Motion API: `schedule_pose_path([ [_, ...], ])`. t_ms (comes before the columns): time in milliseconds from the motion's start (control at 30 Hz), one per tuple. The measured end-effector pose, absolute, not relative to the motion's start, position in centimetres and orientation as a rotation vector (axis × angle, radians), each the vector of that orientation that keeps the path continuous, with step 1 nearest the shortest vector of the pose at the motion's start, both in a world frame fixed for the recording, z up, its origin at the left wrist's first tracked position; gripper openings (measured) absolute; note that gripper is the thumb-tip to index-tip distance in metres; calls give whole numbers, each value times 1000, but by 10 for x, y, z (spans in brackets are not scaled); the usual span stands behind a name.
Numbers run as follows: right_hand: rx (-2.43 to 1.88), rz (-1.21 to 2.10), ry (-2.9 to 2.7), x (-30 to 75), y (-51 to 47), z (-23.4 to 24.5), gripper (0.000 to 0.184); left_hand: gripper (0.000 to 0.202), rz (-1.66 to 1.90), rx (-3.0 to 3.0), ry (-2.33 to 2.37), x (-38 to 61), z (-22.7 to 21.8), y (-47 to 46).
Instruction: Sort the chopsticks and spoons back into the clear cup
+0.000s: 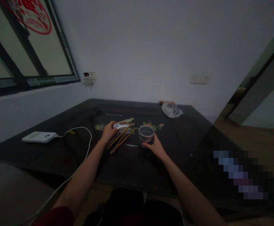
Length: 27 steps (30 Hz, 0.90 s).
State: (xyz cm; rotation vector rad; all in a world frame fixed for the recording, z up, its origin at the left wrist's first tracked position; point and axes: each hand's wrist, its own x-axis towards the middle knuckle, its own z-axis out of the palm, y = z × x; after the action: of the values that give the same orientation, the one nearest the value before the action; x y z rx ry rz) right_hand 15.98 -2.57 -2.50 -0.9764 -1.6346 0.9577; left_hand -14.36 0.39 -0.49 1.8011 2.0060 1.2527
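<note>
My left hand (108, 131) is closed on a white spoon (120, 126) with a blue mark, held over a bunch of wooden chopsticks (120, 139) that lie on the dark table (174, 163). Whether the fingers also grip the chopsticks I cannot make out. My right hand (154, 147) wraps the near side of a clear round cup (146, 135) that stands upright just right of the chopsticks.
A white flat device (39, 137) with a white cable (85, 141) lies at the table's left. A crumpled clear plastic bag (171, 110) sits at the far edge by the wall. Window at left, doorway at right.
</note>
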Motion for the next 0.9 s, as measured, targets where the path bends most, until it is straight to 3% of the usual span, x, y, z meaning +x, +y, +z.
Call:
schedule_pose_path([
  [367, -1040, 950, -1660, 161, -29, -19, 80, 34, 1308, 1849, 2017, -144, -6, 5],
  [900, -1066, 914, -1661, 162, -30, -17, 79, 31, 1038, 2003, 2018, -138, -13, 6],
])
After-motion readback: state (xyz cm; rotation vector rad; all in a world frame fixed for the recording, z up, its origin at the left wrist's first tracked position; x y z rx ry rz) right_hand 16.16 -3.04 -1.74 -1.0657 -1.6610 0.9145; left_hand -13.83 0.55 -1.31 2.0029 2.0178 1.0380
